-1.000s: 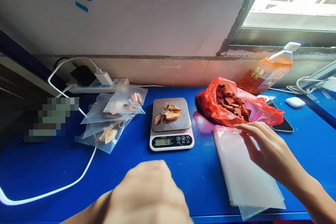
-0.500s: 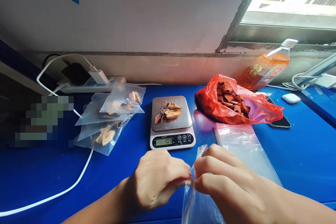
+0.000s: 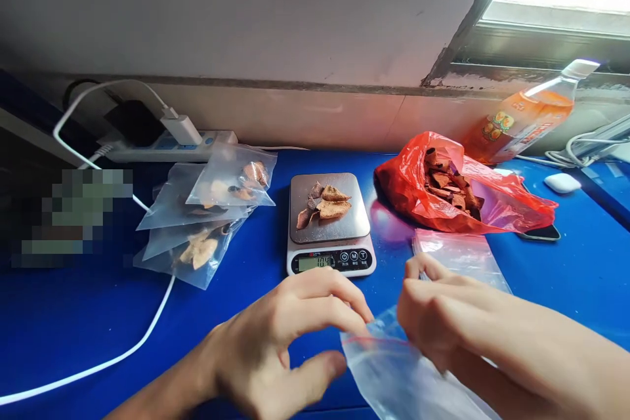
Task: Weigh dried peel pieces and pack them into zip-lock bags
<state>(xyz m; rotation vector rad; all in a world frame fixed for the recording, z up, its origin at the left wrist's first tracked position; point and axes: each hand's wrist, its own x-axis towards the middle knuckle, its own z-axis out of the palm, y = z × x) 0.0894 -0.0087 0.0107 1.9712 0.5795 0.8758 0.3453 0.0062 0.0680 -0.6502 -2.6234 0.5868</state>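
Note:
A clear zip bag [image 3: 388,367] with a red line near its mouth lies between my hands. My right hand [image 3: 457,315] is closed on the bag's upper right edge, its fingertips partly hidden. At the bag's upper left corner, the fingertips of my left hand [image 3: 290,335] touch the plastic, with the thumb held apart from them. Just beyond stands a small kitchen scale [image 3: 361,223] bearing several dried brown peel pieces [image 3: 332,210]; its display seems to read about 10.4. A stack of flat zip bags [image 3: 457,249] lies partly under my right hand.
Filled zip bags [image 3: 170,230] overlap on the left of the blue table [image 3: 88,328]. An open red plastic bag [image 3: 398,177] of dried peel sits at the right, near a drink bottle [image 3: 526,115], phone [image 3: 544,233] and white case [image 3: 562,183]. A white cable [image 3: 132,351] crosses the left side.
My left thumb has come away from its fingers, where both hands had pinched the bag's edge together. My right hand has moved rightward, spreading the bag's mouth. The camera view has shifted slightly.

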